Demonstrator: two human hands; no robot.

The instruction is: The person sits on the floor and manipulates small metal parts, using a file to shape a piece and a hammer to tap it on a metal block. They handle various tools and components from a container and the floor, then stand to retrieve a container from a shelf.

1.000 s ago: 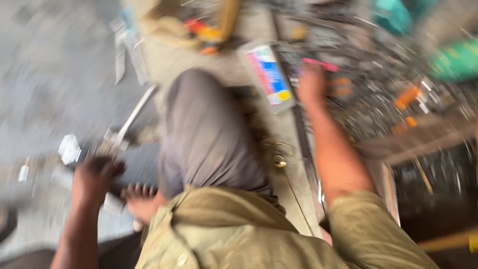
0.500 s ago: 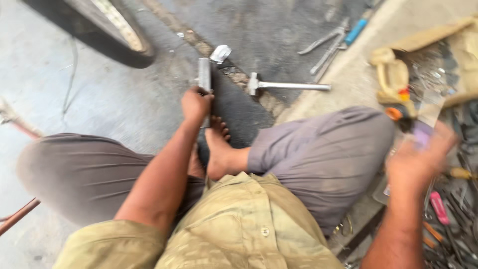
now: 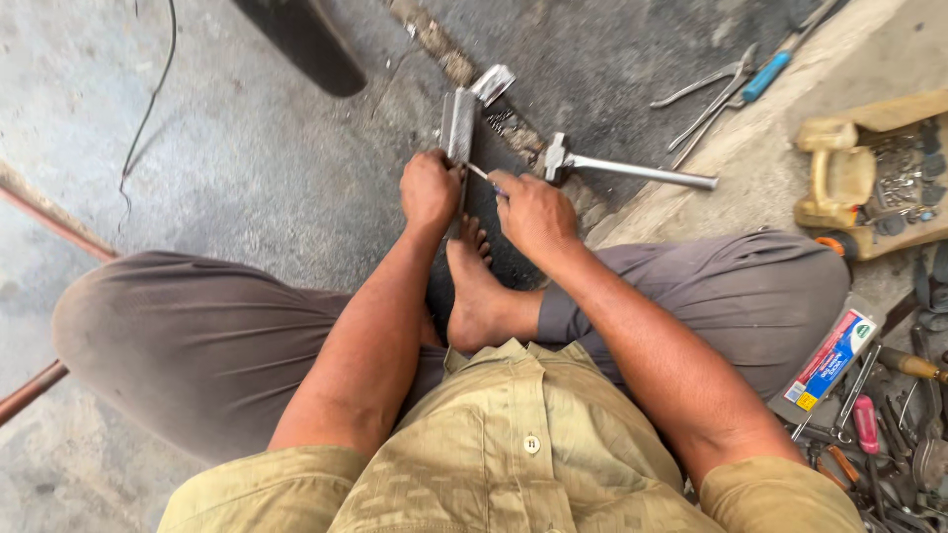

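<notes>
I sit on a concrete floor with my bare foot (image 3: pixel 476 286) tucked between my knees. My left hand (image 3: pixel 429 190) grips the lower end of a long grey metal part (image 3: pixel 458 120) that stands on the floor in front of the foot. My right hand (image 3: pixel 534 212) is closed around a thin metal tool (image 3: pixel 478 173) whose tip touches the side of that part, just beside my left hand. What the tool's handle looks like is hidden in the fist.
A metal hammer (image 3: pixel 622 168) lies just beyond my right hand. Pliers (image 3: pixel 706 89) and a blue-handled tool (image 3: pixel 770 71) lie farther back. A cut yellow container (image 3: pixel 839 173) with small parts, a flat package (image 3: pixel 828 360) and several hand tools (image 3: pixel 869 434) crowd the right. A dark tyre (image 3: pixel 301 44) is at the top.
The view has swung from the tools on the right to the floor ahead. My right hand came back from the tool pile and now holds a thin tool against the metal part.
</notes>
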